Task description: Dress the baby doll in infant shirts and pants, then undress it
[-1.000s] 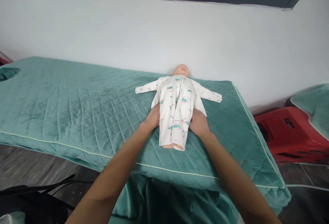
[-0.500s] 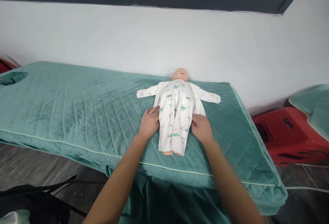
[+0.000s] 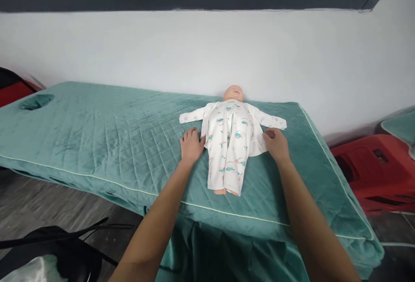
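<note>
A baby doll point(image 3: 234, 93) lies on its back on a teal quilted bed point(image 3: 97, 131), head toward the wall. It wears a white printed romper point(image 3: 230, 144) with the sleeves spread out. My left hand point(image 3: 191, 146) lies flat on the quilt, fingers stretched out, touching the romper's left edge. My right hand point(image 3: 275, 144) is at the romper's right flap below the sleeve, fingers curled on the cloth edge. The doll's bare feet show at the romper's lower end.
A white wall runs behind the bed. A red plastic stool point(image 3: 376, 169) stands on the floor at the right. A face hole point(image 3: 35, 102) is in the bed's far left end. Dark objects point(image 3: 48, 247) lie on the floor at lower left.
Both hands have slid outward and up from the doll's hips. The right hand has drawn the romper's right flap out to the side. The view has shifted slightly.
</note>
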The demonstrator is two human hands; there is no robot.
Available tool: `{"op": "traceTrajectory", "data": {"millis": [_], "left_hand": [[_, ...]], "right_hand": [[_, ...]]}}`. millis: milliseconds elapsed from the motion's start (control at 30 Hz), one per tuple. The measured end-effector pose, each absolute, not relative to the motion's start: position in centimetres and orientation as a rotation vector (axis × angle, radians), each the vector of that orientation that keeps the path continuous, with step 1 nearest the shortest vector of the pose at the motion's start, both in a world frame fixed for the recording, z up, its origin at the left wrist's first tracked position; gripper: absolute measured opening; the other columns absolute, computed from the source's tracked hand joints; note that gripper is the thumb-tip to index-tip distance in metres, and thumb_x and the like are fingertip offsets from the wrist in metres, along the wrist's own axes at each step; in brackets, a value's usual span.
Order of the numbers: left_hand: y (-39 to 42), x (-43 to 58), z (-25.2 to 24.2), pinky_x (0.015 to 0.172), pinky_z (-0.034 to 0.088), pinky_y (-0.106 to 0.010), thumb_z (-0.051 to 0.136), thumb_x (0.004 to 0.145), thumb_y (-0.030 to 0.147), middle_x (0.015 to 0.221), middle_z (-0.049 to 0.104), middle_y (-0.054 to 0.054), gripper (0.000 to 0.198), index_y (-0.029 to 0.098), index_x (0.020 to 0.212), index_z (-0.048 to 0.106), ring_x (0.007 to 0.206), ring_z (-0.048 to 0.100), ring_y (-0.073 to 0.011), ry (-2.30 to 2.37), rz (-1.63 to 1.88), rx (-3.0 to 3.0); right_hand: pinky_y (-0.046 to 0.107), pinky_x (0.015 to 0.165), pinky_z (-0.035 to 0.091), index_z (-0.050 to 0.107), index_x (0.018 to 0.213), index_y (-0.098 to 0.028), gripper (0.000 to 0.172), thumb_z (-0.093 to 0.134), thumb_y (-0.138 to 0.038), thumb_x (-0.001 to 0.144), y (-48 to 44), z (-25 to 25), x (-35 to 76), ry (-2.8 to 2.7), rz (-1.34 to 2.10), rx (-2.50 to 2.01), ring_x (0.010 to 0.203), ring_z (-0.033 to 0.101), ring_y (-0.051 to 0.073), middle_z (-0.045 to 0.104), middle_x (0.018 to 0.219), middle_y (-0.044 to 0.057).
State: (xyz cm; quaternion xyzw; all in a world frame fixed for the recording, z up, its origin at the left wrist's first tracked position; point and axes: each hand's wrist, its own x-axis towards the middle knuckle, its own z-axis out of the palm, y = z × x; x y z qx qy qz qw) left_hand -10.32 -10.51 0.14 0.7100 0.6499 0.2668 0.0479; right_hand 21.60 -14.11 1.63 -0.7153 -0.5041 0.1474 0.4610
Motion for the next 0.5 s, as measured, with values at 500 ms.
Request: {"op": "traceTrajectory", "data": {"millis": [500], "left_hand": [[-10.2, -12.5, 0.8, 0.069, 0.043, -0.024, 0.078, 0.076, 0.034, 0.080, 0.059, 0.003, 0.026, 0.019, 0.076, 0.056, 0.072, 0.053, -0.0112, 0.936, 1.496, 0.963]], "right_hand": [[0.033, 0.061, 0.050, 0.062, 0.074, -0.024, 0.023, 0.078, -0.038, 0.066, -12.9, 3.2, 22.9, -0.839, 1.125, -1.142, 0.065, 0.059, 0.019, 0.065, 0.072, 0.000]]}}
